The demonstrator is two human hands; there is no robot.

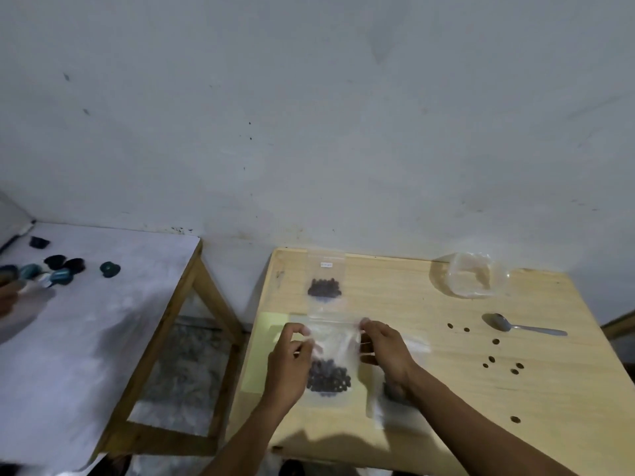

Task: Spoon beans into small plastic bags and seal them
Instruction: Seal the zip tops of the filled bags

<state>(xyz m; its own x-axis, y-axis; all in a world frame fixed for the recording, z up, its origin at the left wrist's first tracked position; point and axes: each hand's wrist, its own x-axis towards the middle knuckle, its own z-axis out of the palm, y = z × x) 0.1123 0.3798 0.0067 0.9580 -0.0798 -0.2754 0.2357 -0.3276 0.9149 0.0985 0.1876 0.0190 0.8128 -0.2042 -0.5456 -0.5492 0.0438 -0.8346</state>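
A small clear plastic bag (331, 345) with dark beans (328, 377) in its lower part is held over the wooden table (464, 400). My left hand (290, 355) pinches its top left corner and my right hand (386, 348) pinches its top right corner. A second bag with beans (324, 286) lies flat farther back. A third bag (395, 393) lies partly hidden under my right wrist. A metal spoon (519, 326) rests on the table at the right, bowl to the left. A clear plastic container (476, 280) stands at the back right.
Several loose beans (494, 341) are scattered on the table's right side. A yellow-green sheet (264, 352) lies under the held bag. To the left stands a white-covered table (103, 321) with dark and teal objects (63, 269) and another person's hand (7, 297).
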